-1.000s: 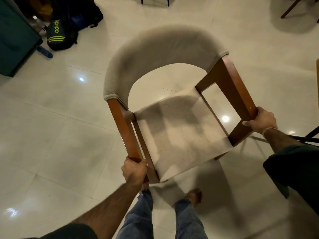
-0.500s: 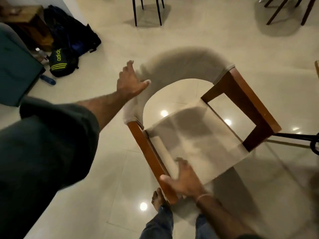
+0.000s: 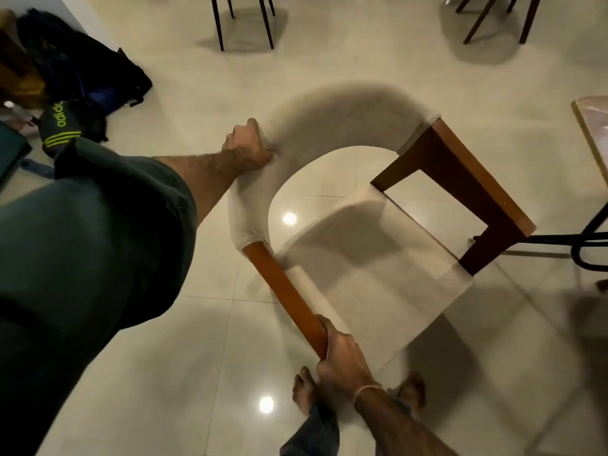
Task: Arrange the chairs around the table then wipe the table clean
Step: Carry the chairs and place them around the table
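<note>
Fingers [image 3: 329, 330] of both hands grasp the chair [image 3: 371, 284] at mid-frame.
The left hand [image 3: 246, 148] clutches its padded backrest [image 3: 345, 106]; the right hand [image 3: 339, 357] wraps the wooden armrest [image 3: 286, 291] at bottom centre. A black backpack [image 3: 88, 77] lies upper left; the table [image 3: 590, 133] corner shows at the right edge.

The glossy tiled floor [image 3: 131, 373] carries dark backpacks [image 3: 95, 74] upper left, a black-legged chair [image 3: 217, 24], a wooden-legged chair [image 3: 527, 21] beyond, and two bare feet [image 3: 304, 393].
</note>
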